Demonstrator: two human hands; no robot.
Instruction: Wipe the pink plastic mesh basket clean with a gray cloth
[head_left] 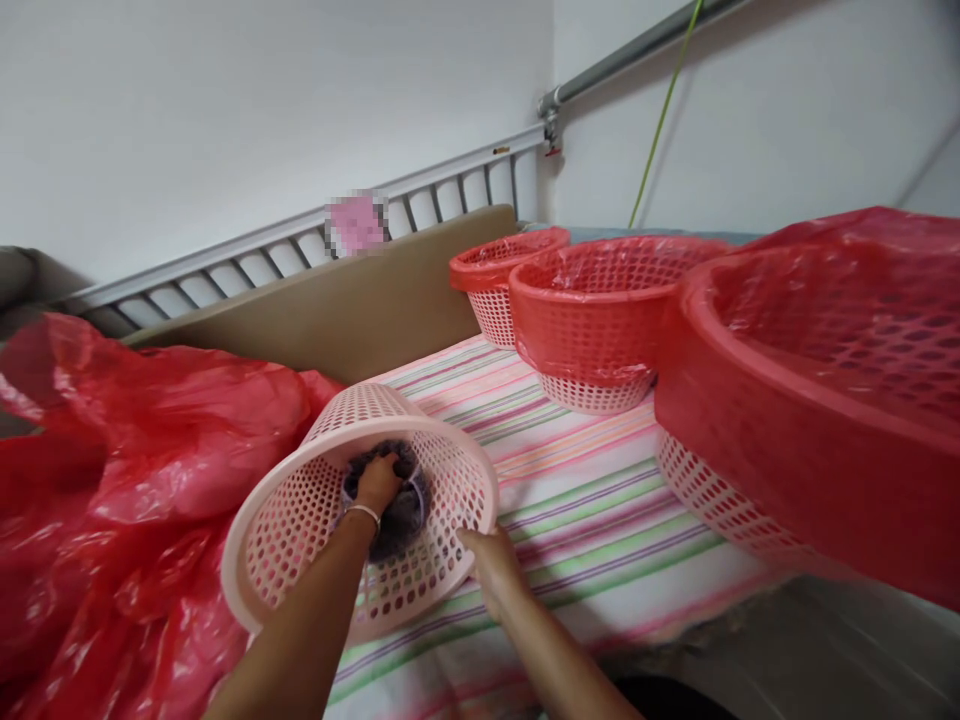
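Observation:
A pale pink plastic basket [292, 480] with round holes lies tipped on its side, its mouth towards me. My left hand [380, 480], with a light bracelet at the wrist, reaches deep inside it. The fingers press into a dark grey-purple cloth [401, 525] at the basket's bottom; the fingertips are partly sunk in its folds. My right hand [487, 560] grips the basket's rim at the lower right, thumb inside and the other fingers mostly hidden behind the wall.
Red plastic bags [150, 450] lie heaped on the left. Bag-lined baskets stand on the right: a near one [795, 480], a middle one [592, 330] and a far one [487, 280]. Beneath is a striped sheet [592, 500]; behind it, a tan headboard [405, 300] and a radiator [262, 250].

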